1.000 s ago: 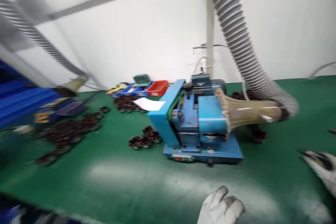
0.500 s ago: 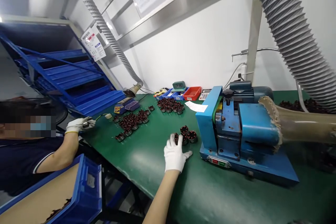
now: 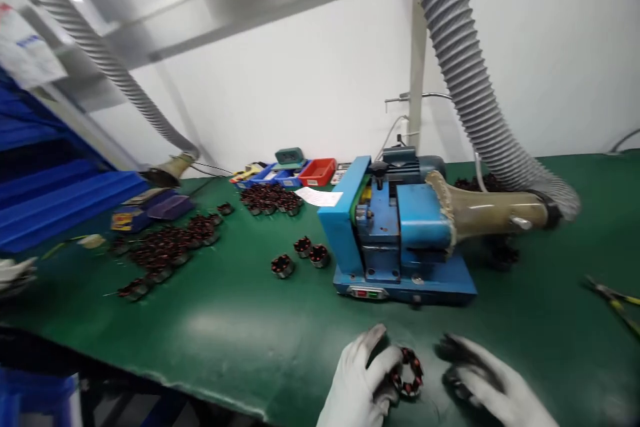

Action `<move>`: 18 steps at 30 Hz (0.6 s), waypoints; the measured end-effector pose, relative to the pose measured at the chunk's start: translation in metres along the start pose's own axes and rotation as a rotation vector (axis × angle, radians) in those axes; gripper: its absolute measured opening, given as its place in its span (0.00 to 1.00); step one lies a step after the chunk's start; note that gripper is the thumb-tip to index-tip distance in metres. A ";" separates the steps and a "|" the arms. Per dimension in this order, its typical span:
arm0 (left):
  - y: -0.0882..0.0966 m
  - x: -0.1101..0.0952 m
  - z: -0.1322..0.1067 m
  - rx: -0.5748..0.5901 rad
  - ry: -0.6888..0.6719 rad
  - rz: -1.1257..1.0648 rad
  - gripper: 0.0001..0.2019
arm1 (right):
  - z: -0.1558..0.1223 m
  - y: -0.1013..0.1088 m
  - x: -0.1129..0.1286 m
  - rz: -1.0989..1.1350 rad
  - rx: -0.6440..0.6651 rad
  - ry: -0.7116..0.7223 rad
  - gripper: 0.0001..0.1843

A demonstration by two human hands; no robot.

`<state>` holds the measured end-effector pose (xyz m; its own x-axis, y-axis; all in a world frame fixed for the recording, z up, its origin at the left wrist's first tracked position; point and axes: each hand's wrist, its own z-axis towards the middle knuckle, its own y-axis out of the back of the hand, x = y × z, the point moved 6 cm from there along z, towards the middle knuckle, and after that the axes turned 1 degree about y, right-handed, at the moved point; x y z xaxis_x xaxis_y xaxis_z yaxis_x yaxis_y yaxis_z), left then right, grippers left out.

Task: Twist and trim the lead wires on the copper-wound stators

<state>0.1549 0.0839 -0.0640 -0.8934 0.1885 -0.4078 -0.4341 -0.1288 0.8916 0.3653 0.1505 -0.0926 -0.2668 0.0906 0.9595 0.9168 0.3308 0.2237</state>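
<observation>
My left hand, in a white glove, grips a ring-shaped wound motor stator with copper coils above the front of the green table. To its right is my right hand, gloved with blackened fingertips and a little blurred. Its fingers are parted and bent toward the stator without touching it, and nothing shows in them. Three more stators stand on the table, left of the blue belt machine.
Stators lie in a large group at left, with another group farther back. Pliers rest at right. Beyond are a red bin and ribbed hoses. A co-worker's gloved hand shows at the left edge.
The view has swung right. My left hand has taken a stator from beside the machine and brought it to the table's front. My right hand has come into view.
</observation>
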 end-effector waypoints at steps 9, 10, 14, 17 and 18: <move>-0.046 -0.018 0.012 0.079 0.063 -0.186 0.51 | 0.012 -0.033 0.040 0.189 0.333 -0.040 0.18; -0.045 -0.021 0.014 0.055 0.045 -0.200 0.53 | 0.012 -0.032 0.041 0.238 0.305 -0.056 0.15; -0.031 -0.033 0.019 -0.140 -0.070 -0.162 0.54 | 0.010 -0.024 0.030 0.361 0.030 -0.180 0.07; -0.023 -0.046 0.021 -0.197 -0.198 -0.116 0.42 | 0.007 -0.012 0.024 0.517 -0.116 -0.229 0.12; -0.023 -0.049 0.023 -0.190 -0.191 -0.115 0.39 | 0.007 -0.004 0.023 0.588 -0.170 -0.220 0.14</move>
<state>0.2109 0.0999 -0.0600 -0.8069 0.3896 -0.4439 -0.5615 -0.2728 0.7812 0.3537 0.1577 -0.0722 0.2563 0.4072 0.8766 0.9578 0.0153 -0.2871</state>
